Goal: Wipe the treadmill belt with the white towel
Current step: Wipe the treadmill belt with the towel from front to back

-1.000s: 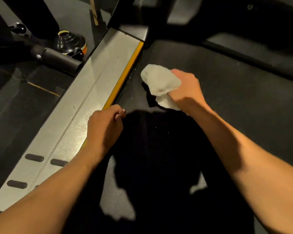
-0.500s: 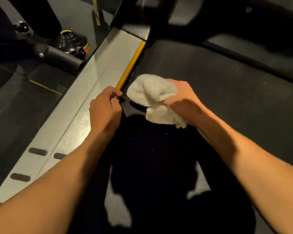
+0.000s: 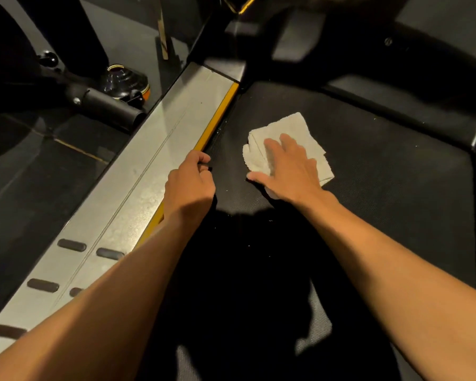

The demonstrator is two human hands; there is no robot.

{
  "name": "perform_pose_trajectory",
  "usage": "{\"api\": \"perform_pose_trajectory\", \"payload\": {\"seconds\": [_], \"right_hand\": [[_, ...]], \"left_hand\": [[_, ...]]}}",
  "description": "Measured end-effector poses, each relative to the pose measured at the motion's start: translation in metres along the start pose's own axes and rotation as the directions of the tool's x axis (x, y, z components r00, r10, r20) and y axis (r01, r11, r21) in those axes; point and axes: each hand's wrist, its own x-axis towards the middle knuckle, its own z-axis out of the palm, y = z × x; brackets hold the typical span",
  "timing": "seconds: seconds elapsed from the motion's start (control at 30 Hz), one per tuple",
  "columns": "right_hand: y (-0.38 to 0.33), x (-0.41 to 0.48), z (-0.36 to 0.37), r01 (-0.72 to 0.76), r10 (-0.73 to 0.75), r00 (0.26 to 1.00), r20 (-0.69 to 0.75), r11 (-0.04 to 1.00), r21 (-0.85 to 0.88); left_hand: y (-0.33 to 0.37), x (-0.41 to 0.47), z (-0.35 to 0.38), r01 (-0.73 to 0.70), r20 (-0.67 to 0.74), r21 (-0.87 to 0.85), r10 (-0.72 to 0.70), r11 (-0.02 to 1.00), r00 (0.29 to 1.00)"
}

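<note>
Flat right hand (image 3: 289,171) presses white towel (image 3: 291,127) onto belt (image 3: 382,174) (left hand (image 3: 188,182) curled).

Two bare hands in shot, and the arms are bare right up behind them. The left hand (image 3: 190,185) shows its back and knuckles, with a band of shadow lying across the wrist. The right hand (image 3: 286,166) comes through a touch blurred at the fingers. The left forearm (image 3: 116,284) and right forearm (image 3: 390,259) run uncovered all the way to the frame's edge, smooth-skinned, warm light along the tops, undersides in shade.
</note>
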Motion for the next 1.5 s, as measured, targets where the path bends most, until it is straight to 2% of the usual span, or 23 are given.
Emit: {"api": "perform_pose_trajectory", "payload": {"seconds": [0.03, 0.1, 0.2, 0.27, 0.37, 0.43, 0.5, 0.57, 0.63, 0.7, 0.77, 0.83, 0.9, 0.93, 1.07, 1.1, 1.17, 1.2, 1.23, 1.3, 1.4, 1.43, 1.5], "right_hand": [[0.000, 0.001, 0.005, -0.005, 0.006, 0.999, 0.042, 0.999, -0.041], [0.003, 0.008, 0.000, -0.013, 0.013, 0.998, -0.060, 1.000, 0.008], [0.002, 0.028, -0.026, -0.025, 0.112, 0.972, -0.205, 0.923, 0.385], [-0.003, 0.055, -0.043, -0.002, 0.154, 0.952, -0.264, 0.867, 0.498], [-0.015, 0.092, -0.038, -0.013, 0.091, 0.983, -0.162, 0.902, 0.431], [-0.022, 0.101, -0.021, -0.056, 0.058, 0.998, 0.002, 0.964, 0.261], [-0.028, 0.092, -0.005, -0.031, 0.031, 1.000, 0.007, 0.995, 0.095], [-0.032, 0.070, 0.002, 0.057, -0.052, 0.998, -0.037, 0.991, 0.119], [-0.033, 0.038, 0.003, 0.177, -0.186, 0.982, 0.031, 0.967, 0.182], [-0.029, 0.010, -0.004, 0.221, -0.258, 0.958, 0.123, 0.942, 0.254], [-0.024, 0.005, -0.020, 0.209, -0.243, 0.969, 0.049, 0.908, 0.362], [-0.010, 0.022, -0.034, 0.135, -0.104, 0.990, -0.093, 0.882, 0.452], [0.001, 0.039, -0.039, 0.105, -0.052, 0.986, -0.156, 0.930, 0.353], [0.002, 0.039, -0.036, 0.104, -0.066, 0.988, -0.138, 0.951, 0.292], [-0.026, -0.004, -0.009, 0.259, -0.265, 0.961, 0.081, 0.963, 0.079], [-0.031, -0.022, -0.002, 0.321, -0.327, 0.939, 0.104, 0.944, 0.072], [-0.033, -0.061, 0.003, 0.449, -0.471, 0.879, 0.075, 0.870, 0.205], [-0.030, -0.072, 0.000, 0.425, -0.473, 0.878, 0.067, 0.837, 0.344], [-0.025, -0.072, -0.008, 0.333, -0.402, 0.914, 0.060, 0.825, 0.456], [-0.013, -0.054, -0.028, 0.162, -0.204, 0.979, 0.024, 0.837, 0.523], [0.003, -0.011, -0.056, 0.108, -0.037, 0.987, -0.153, 0.869, 0.483], [0.006, 0.001, -0.055, 0.111, -0.047, 0.987, -0.157, 0.894, 0.434], [0.013, 0.020, -0.034, 0.128, -0.124, 0.992, -0.033, 0.957, 0.260]], "left_hand": [[0.001, 0.000, 0.000, -0.004, 0.015, 0.009, 0.004, 1.000, 1.000], [0.000, 0.001, 0.001, -0.016, 0.086, 0.050, 0.011, 0.999, 0.996], [-0.003, 0.002, 0.005, -0.077, 0.262, 0.236, 0.013, 0.969, 0.965], [-0.005, 0.001, 0.005, -0.098, 0.289, 0.314, 0.003, 0.944, 0.957], [-0.005, 0.001, 0.005, -0.100, 0.233, 0.300, 0.029, 0.949, 0.972], [-0.004, 0.000, 0.005, -0.122, 0.194, 0.314, 0.063, 0.942, 0.979], [-0.004, -0.002, 0.005, -0.144, 0.166, 0.320, 0.094, 0.936, 0.982], [-0.008, -0.002, 0.005, -0.189, 0.143, 0.288, 0.153, 0.939, 0.978], [-0.013, -0.003, 0.003, -0.247, 0.125, 0.264, 0.221, 0.932, 0.967], [-0.018, -0.005, 0.000, -0.283, 0.092, 0.257, 0.268, 0.924, 0.959], [-0.019, -0.008, -0.005, -0.229, 0.068, 0.225, 0.219, 0.947, 0.973], [-0.016, -0.009, -0.007, -0.115, 0.082, 0.171, 0.103, 0.979, 0.991], [-0.010, -0.010, -0.006, -0.068, 0.104, 0.145, 0.053, 0.987, 0.993], [-0.007, -0.009, -0.005, -0.074, 0.112, 0.137, 0.059, 0.988, 0.992], [0.002, -0.006, -0.007, -0.111, 0.136, 0.154, 0.090, 0.982, 0.987], [0.003, -0.006, -0.007, -0.114, 0.150, 0.163, 0.089, 0.980, 0.985], [0.002, -0.009, -0.008, -0.143, 0.207, 0.205, 0.099, 0.968, 0.973], [0.002, -0.010, -0.009, -0.162, 0.253, 0.239, 0.100, 0.957, 0.962], [0.001, -0.012, -0.010, -0.178, 0.295, 0.274, 0.094, 0.945, 0.951], [-0.003, -0.012, -0.012, -0.198, 0.329, 0.311, 0.090, 0.930, 0.940], [-0.005, -0.013, -0.014, -0.196, 0.292, 0.306, 0.104, 0.931, 0.951], [-0.006, -0.014, -0.013, -0.194, 0.283, 0.303, 0.106, 0.933, 0.953], [-0.005, -0.015, -0.011, -0.189, 0.271, 0.304, 0.105, 0.934, 0.957]]}}
